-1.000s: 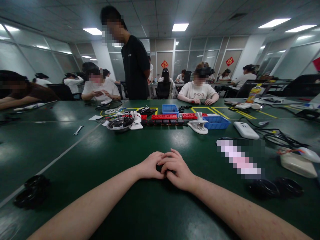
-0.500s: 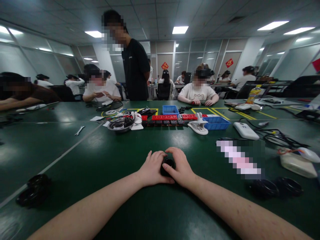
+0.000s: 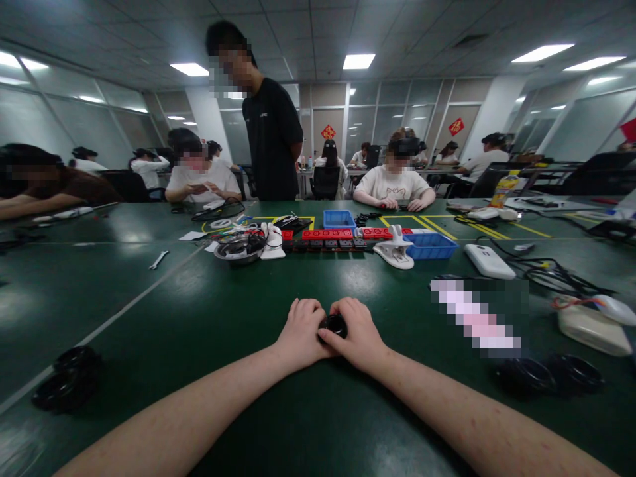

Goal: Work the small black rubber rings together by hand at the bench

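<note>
A round black part (image 3: 336, 324) with a dark opening at its top is between my two hands, low over the green table (image 3: 238, 311). My left hand (image 3: 301, 334) curls round its left side, and my right hand (image 3: 358, 331) wraps its right side with the thumb across the near edge. Much of the part is hidden by the fingers. Two black ring-shaped parts (image 3: 69, 377) lie at the lower left. Two more black rings (image 3: 527, 374) are at the lower right.
Ahead stand red and black power strips (image 3: 328, 234), a blue tray (image 3: 431, 246), a white clamp stand (image 3: 395, 248) and a bowl of cables (image 3: 239, 248). A wrench (image 3: 158, 260) lies at the left, a white box (image 3: 489, 260) at the right. Several people are beyond.
My fingers have closed in more tightly round the black part. Its opening now faces up more plainly.
</note>
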### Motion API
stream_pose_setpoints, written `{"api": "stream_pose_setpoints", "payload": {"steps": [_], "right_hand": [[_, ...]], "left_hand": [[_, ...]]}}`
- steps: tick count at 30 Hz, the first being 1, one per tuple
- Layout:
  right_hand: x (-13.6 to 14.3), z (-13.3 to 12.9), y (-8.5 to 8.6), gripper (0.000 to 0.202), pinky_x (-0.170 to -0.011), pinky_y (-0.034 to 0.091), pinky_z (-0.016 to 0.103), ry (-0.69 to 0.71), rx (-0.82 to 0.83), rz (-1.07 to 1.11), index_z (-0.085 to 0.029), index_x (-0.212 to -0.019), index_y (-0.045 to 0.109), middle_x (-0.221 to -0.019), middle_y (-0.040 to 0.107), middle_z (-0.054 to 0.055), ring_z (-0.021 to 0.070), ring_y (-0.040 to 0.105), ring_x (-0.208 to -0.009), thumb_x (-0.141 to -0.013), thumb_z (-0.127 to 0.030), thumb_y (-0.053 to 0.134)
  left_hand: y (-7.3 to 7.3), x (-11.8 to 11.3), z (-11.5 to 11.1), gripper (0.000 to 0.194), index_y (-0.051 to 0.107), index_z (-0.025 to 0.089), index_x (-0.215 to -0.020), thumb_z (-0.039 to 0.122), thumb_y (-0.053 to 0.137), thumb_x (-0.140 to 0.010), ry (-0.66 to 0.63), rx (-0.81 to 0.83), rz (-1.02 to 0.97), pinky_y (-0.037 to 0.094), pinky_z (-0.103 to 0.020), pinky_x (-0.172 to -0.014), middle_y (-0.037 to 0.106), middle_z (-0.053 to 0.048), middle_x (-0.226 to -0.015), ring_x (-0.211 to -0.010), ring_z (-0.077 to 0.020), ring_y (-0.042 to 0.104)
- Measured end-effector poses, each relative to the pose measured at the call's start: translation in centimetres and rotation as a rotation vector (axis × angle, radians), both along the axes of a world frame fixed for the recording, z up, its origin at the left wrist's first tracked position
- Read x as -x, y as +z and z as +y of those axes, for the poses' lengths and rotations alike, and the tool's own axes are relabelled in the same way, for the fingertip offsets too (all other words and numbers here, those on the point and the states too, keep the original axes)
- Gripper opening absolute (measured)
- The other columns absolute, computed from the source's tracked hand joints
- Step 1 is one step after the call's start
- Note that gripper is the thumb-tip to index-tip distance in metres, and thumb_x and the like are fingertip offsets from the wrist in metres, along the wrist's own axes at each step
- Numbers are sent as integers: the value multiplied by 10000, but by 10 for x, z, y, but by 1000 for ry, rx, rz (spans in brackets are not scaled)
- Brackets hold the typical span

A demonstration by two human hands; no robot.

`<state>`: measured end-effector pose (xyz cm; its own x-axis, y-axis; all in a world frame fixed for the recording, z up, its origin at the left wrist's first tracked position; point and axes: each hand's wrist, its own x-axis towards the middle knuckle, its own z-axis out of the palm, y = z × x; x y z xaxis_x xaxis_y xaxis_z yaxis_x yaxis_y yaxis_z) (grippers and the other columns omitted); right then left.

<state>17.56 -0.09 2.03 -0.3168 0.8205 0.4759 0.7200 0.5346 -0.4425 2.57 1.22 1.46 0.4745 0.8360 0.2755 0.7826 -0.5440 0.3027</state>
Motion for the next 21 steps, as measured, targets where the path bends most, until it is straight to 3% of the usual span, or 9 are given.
{"api": "stream_pose_setpoints", "payload": {"steps": [5, 9, 12, 17, 19, 21], "right_hand": [[1, 0, 2, 200, -744, 365, 358, 30, -4, 39, -181, -832, 526, -837, 556, 41, 201, 475, -820, -685, -297, 595], [-2, -2, 4, 207, -796, 360, 371, 158, -37, 102, -186, -846, 554, -860, 588, 41, 197, 489, -851, -652, -137, 497], [-2, -5, 6, 229, -883, 322, 401, 292, -47, 124, -202, -761, 558, -818, 618, 14, 191, 498, -875, -603, -88, 436], [-1, -7, 9, 175, -1010, 178, 439, 362, -18, 104, -216, -595, 515, -746, 632, -27, 186, 504, -956, -589, -76, 410], [-2, -8, 10, 163, -1016, 168, 441, 369, -16, 100, -217, -598, 517, -755, 635, -28, 186, 500, -975, -611, -87, 419], [-2, -10, 11, 149, -1016, 168, 448, 375, -35, 100, -224, -685, 546, -819, 639, -16, 192, 496, -984, -649, -124, 441]], "left_hand": [[1, 2, 4, 399, 571, 179, -884, 430, 660, -587, -45, 2, -30, 239, -514, -997, 487, -62, -982, -980, -263, 442], [-2, 9, 15, 428, 572, 191, -980, 338, 681, -594, -236, 93, -95, 356, -396, -937, 474, -62, -1073, -1037, -242, 421], [-3, 13, 22, 312, 606, 201, -895, 308, 682, -612, -359, 147, -95, 361, -354, -928, 471, -45, -1082, -1054, -229, 415], [-2, 14, 23, 170, 632, 209, -756, 298, 685, -621, -407, 149, -39, 338, -363, -936, 484, -18, -1071, -1037, -234, 432], [-1, 13, 22, 230, 631, 220, -830, 303, 683, -621, -405, 155, -24, 333, -376, -941, 486, -18, -1102, -1040, -240, 433], [-1, 13, 21, 413, 585, 230, -1002, 327, 686, -614, -391, 161, -28, 316, -397, -961, 471, -33, -1156, -1074, -250, 417]]}}
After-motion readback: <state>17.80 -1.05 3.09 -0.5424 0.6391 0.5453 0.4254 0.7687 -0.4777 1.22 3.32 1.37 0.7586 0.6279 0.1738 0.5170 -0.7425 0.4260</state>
